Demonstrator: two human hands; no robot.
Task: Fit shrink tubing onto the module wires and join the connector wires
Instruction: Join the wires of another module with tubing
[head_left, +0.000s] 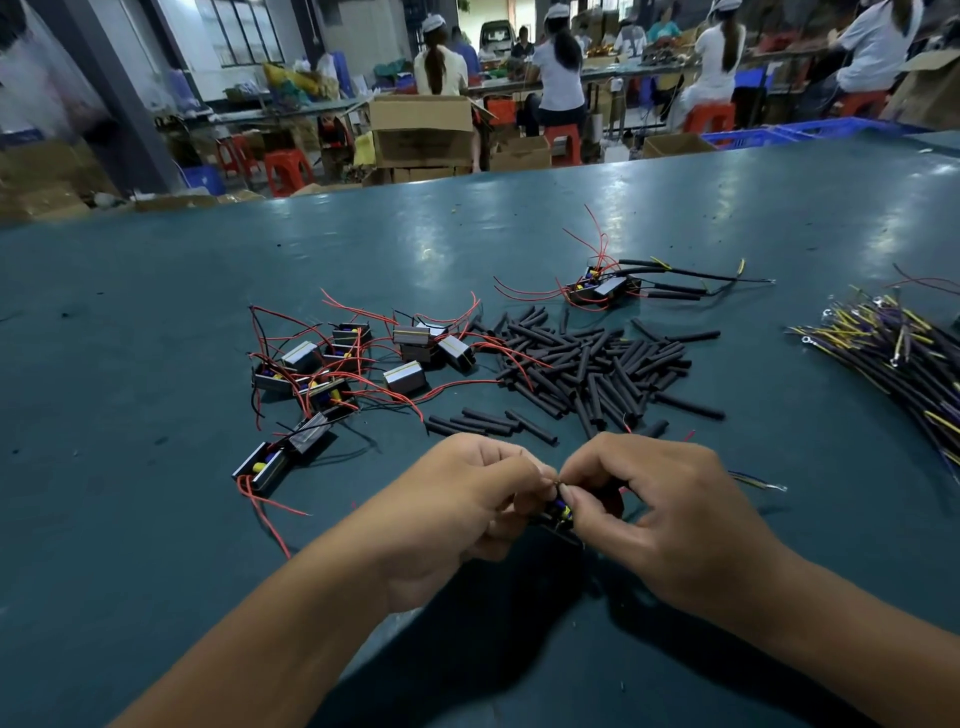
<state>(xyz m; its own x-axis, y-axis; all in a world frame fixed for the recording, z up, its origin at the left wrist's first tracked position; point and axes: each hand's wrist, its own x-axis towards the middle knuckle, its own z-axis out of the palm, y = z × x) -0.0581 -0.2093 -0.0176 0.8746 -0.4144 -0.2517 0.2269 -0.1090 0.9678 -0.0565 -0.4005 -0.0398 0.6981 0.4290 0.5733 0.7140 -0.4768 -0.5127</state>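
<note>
- Tabletop (156, 322): loose modules (332, 364) lie far left, shrink tubing pile (592, 364) centre, connector wires (893, 353) right.
- Left hand (457, 504) and right hand (660, 514) meet near, fingers pinching one module (560, 512).
- Keep the module steady; twist the wire ends tightly, I judge.

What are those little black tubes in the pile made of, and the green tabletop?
The tubes look like matte black plastic or rubber: dull, hollow-ended, some flattened, so likely soft. The tabletop looks like a smooth teal coating or mat, with a slight sheen from the lights; its exact material is unclear.
</note>
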